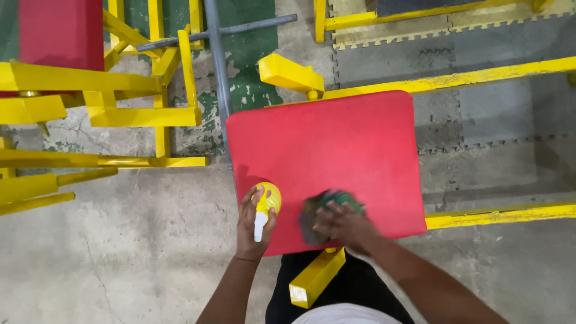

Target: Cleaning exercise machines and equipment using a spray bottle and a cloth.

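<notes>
My right hand (343, 225) is smeared by motion, so I cannot tell how its fingers lie; they seem pressed flat on a dark green cloth (327, 207), itself blurred and partly hidden under my knuckles. The cloth sits on the near edge of the red pad (336, 150), just right of the bottle. My left hand (253, 225) is wrapped around a yellow spray bottle (269, 198), with the white trigger (260, 226) under my fingers; the bottle's body is mostly out of sight below its round top. It hangs at the pad's near left corner, over the edge. A yellow bar (316, 277) sticks out from under the pad towards me, its far end hidden. The yellow frames (120, 114) at left run out of view, as does another red pad (60, 33) at the top left. Bare concrete floor (138, 240) lies below.
</notes>
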